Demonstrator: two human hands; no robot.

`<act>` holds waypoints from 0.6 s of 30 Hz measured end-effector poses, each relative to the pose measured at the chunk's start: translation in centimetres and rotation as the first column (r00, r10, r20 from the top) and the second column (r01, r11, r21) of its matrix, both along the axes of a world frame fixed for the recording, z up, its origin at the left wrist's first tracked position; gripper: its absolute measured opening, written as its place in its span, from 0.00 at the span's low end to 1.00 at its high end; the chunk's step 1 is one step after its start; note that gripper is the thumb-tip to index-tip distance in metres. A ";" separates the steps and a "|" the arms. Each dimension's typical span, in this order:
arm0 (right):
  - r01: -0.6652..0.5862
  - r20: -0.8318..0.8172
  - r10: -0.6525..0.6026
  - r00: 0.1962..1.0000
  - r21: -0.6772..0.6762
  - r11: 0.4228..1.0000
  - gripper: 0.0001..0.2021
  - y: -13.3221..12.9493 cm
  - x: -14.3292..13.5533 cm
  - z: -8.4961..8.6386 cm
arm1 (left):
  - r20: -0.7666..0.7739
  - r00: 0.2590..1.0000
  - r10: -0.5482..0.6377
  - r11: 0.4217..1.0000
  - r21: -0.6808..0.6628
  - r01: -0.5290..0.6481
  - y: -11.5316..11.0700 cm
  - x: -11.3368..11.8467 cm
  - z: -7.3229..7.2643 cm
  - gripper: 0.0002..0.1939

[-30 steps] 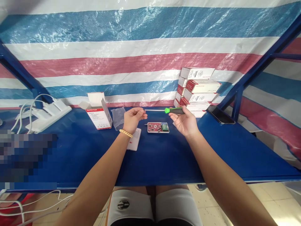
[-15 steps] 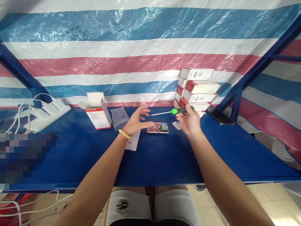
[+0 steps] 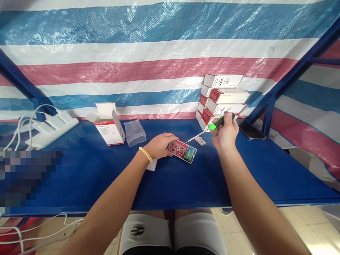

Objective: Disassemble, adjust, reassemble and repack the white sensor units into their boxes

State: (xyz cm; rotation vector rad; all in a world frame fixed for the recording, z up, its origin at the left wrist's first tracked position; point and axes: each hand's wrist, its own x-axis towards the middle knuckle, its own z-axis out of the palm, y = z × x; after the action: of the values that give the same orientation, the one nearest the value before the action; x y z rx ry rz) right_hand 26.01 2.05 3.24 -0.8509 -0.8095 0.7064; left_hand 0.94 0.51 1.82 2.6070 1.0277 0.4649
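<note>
My left hand [image 3: 162, 146] grips the left end of an opened detector [image 3: 182, 150], a white housing with a red circuit board and a green block at its right end. The detector is tilted, its right end lower in view. In my right hand [image 3: 226, 134] is a screwdriver [image 3: 218, 124] with a green and black handle. Its metal shaft points down-left, and the tip is at the board's upper edge; whether it touches I cannot tell. A white cover [image 3: 152, 165] lies partly hidden under my left wrist. A small white plastic part [image 3: 200, 141] rests right of the board.
An open detector box [image 3: 110, 132] and a clear plastic bag [image 3: 135, 132] stand left of centre. Stacked boxes [image 3: 223, 95] are at the back right, beside a dark phone [image 3: 252, 129]. A white power strip [image 3: 53, 129] with cables sits at the far left of the blue table [image 3: 180, 191].
My left hand has closed on the detector, which is now turned at an angle. My right hand has moved right, and the screwdriver's tip has come down to the board.
</note>
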 end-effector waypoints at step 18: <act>0.066 0.407 -0.074 0.910 0.035 0.997 0.36 -2.1 -2.6 0.9 | 0.087 0.949 -0.303 0.930 -0.191 0.314 -0.9 1.6 -1.1 0.31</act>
State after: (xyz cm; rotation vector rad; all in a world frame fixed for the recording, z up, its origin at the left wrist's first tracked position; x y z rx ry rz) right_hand 23.43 -0.02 4.17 -1.0215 -1.1524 0.4583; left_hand 2.56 -0.35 0.71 2.4928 0.5943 0.3337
